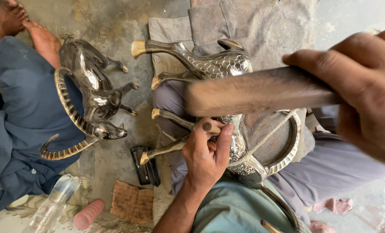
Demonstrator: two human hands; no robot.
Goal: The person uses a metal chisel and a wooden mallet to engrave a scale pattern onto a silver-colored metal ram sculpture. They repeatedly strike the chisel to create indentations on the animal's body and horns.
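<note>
A shiny metal antelope figure (218,64) with scaled body and curved horns lies across my lap on a grey cloth. My left hand (207,151) grips a small punch tool (209,127) pressed against the figure's flank. My right hand (360,86) is raised close to the camera, closed round a wooden mallet (257,90) held above the figure; it is blurred.
A second metal antelope figure (93,90) lies on the floor at the left, beside another person's blue-clad legs (15,121) and bare feet (11,19). A clear plastic bottle (54,205), a pink spool (89,213), a black object (146,166) and cardboard (132,200) lie nearby.
</note>
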